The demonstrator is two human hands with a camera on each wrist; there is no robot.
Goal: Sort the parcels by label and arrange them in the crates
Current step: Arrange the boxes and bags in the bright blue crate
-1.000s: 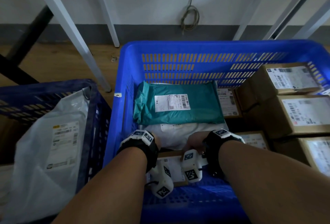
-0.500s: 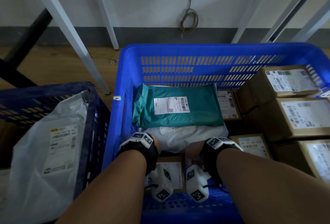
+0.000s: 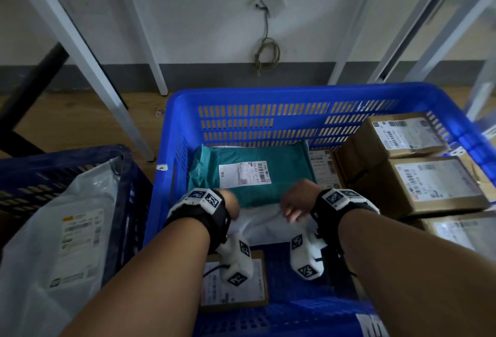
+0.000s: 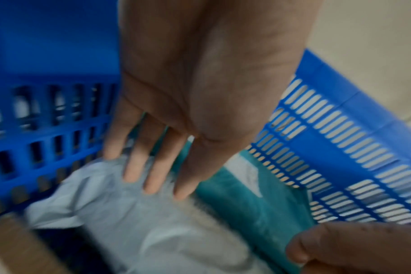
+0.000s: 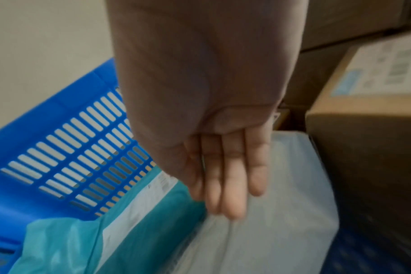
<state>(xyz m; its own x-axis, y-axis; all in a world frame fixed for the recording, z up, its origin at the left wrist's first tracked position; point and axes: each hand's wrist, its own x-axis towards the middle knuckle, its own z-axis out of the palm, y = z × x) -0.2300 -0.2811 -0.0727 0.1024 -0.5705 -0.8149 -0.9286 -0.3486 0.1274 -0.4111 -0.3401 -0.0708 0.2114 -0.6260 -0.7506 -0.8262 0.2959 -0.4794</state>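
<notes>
— Head view first: what lies in the bright blue crate [image 3: 268, 100]?
— A teal mailer [image 3: 252, 175] with a white label sits at frame centre against the slotted far wall. Below it lies a white poly bag [image 3: 265, 225]. Both hands are over that bag: the left hand [image 3: 232, 206] at its left end, the right hand [image 3: 296, 201] at its right end, with fingers bent down onto the plastic. Cardboard boxes [image 3: 426, 183] are stacked at the right edge, and a flat labelled parcel [image 3: 233, 283] lies on the crate floor at lower centre. A darker crate [image 3: 128, 202] at lower left holds a grey bag [image 3: 67, 229].

— And the left wrist view?
— The left hand [image 4: 200, 92] hangs palm-out, its fingers [image 4: 153, 166] straight and slightly spread, tips at or just above the white poly bag [image 4: 129, 213]; contact cannot be told through the blur. The teal mailer [image 4: 246, 204] lies to the right.

— The right wrist view?
— The right hand [image 5: 211, 92] has its fingers [image 5: 232, 176] straight and together, tips on the edge of the white poly bag [image 5: 282, 204]; the thumb is hidden, so a pinch cannot be confirmed. The teal mailer [image 5: 141, 222] is at lower left and the cardboard boxes [image 5: 364, 129] at right.
</notes>
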